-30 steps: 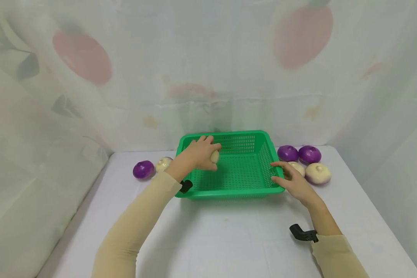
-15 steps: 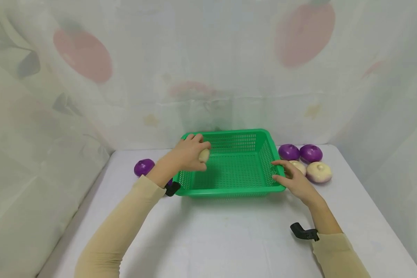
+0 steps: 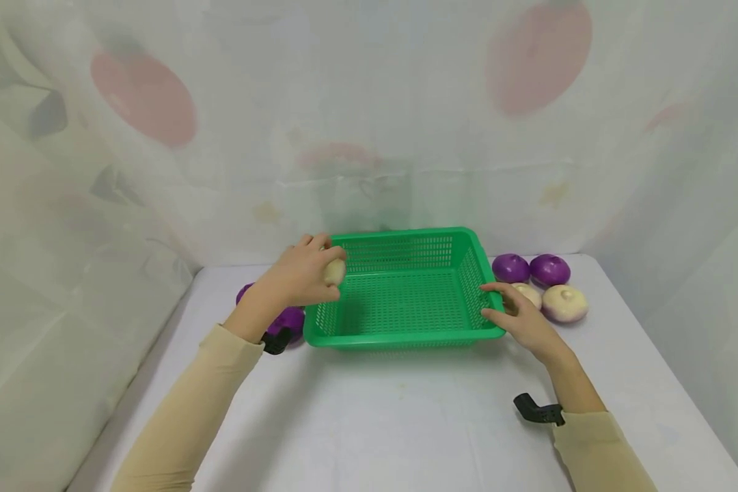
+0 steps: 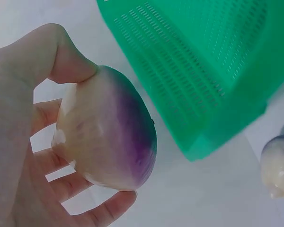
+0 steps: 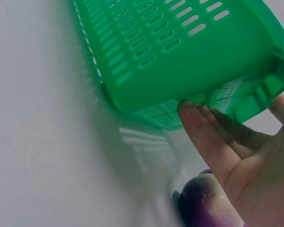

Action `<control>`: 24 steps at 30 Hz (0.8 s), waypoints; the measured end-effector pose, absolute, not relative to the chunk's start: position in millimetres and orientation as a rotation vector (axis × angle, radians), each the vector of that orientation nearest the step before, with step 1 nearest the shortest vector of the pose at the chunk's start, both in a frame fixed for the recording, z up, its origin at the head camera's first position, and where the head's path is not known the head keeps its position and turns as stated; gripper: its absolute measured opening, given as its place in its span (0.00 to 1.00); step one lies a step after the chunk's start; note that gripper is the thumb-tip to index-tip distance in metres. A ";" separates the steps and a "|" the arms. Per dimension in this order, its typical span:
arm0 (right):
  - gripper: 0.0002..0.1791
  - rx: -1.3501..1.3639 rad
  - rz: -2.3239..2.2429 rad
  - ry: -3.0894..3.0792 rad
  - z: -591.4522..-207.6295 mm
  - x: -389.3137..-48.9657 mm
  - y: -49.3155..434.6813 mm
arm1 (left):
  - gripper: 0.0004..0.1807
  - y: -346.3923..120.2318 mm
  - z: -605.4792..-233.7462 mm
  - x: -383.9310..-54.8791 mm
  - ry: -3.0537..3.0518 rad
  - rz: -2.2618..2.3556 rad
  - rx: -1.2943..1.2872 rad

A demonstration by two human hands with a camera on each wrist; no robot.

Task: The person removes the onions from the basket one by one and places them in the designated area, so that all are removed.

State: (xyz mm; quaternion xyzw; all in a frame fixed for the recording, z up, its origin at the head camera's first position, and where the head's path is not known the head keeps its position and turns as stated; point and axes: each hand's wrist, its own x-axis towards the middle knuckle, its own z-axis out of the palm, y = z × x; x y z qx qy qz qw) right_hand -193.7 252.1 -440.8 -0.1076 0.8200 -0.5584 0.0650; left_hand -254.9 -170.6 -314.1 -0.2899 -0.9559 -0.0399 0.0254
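Observation:
In the head view my left hand (image 3: 298, 275) grips a white-and-purple turnip (image 3: 335, 272) at the left rim of a green plastic basket (image 3: 406, 339). In the left wrist view the thumb and fingers curl round this turnip (image 4: 106, 130), white near the palm and purple on the far side, with the basket wall (image 4: 165, 80) beyond. My right hand (image 3: 523, 324) grips the basket's right rim. Its fingers (image 5: 206, 135) touch the outer wall below the rim in the right wrist view. No turnip shows on the visible basket floor.
Two purple turnips (image 3: 550, 270) and two white-topped ones (image 3: 564, 304) stand right of the basket. Left of it, purple turnips (image 3: 290, 322) are partly hidden behind my left hand and wrist. A patterned curtain (image 3: 369, 123) hangs behind the white table (image 3: 400, 417).
My left hand has carried the turnip leftward from over the basket's interior to its left rim. The right hand has stayed on the right rim, and the basket has hardly moved.

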 end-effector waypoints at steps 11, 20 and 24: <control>0.31 -0.335 -1.688 2.492 -441.9 -194.3 252.0 | 0.30 -203.5 -318.2 -249.6 -2.928 -0.192 -0.763; 0.31 -0.333 -1.690 2.496 -443.5 -193.8 252.3 | 0.27 -229.5 -320.9 -248.0 -2.905 -0.208 -0.655; 0.31 -0.329 -1.688 2.499 -444.8 -194.7 251.0 | 0.26 -241.5 -325.1 -247.2 -2.908 -0.204 -0.638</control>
